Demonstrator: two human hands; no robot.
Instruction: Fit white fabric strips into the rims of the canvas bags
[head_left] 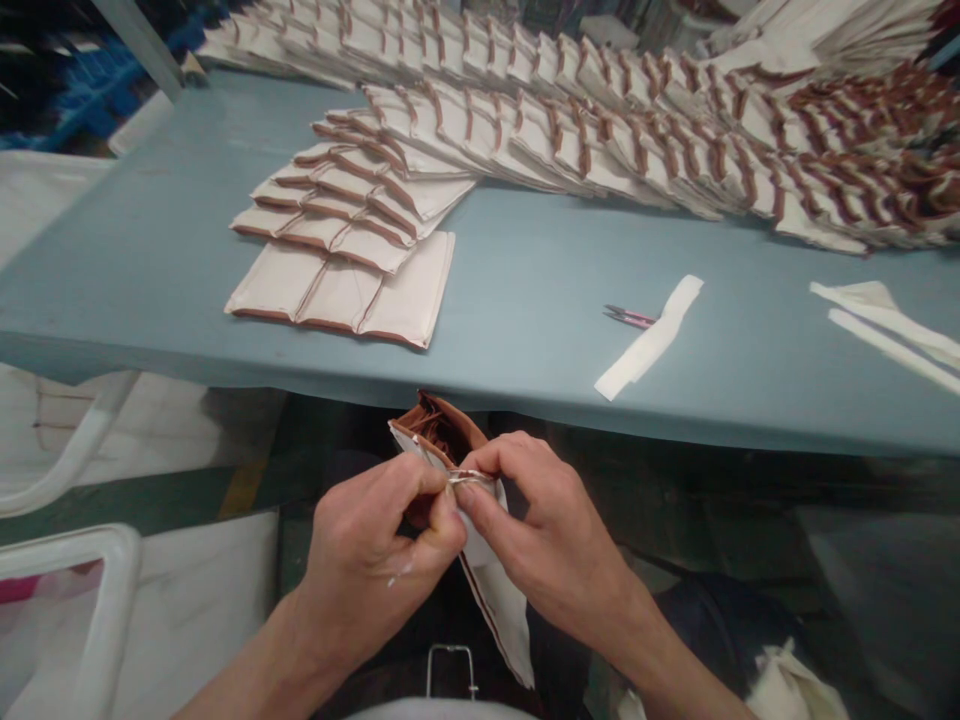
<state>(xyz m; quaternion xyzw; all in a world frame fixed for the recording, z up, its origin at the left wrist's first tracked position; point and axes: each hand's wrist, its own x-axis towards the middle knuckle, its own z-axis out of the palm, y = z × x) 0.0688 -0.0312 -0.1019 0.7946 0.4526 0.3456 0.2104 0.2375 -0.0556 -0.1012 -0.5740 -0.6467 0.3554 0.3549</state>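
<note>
In front of the table edge, both my hands meet over a cream fabric pouch [495, 590] with brown lining, its brown folds spread at the top. My left hand [382, 530] is closed in a pinch at the pouch's upper edge; a small white scrap or thread clings to it. My right hand [540, 520] is closed too, thumb and forefinger gripping the same edge just beside the left fingertips. Whether a fine thread lies between the fingertips is too small to tell. The pouch hangs down at a slant below the hands.
On the blue-green table [525, 290], a fanned stack of similar pouches [337, 290] lies at left, with long overlapping rows [570, 130] behind. Pink thread snips [630, 317] lie partly beneath a white strip [652, 340]. More strips [892, 320] are at right. White-framed bins [112, 600] stand lower left.
</note>
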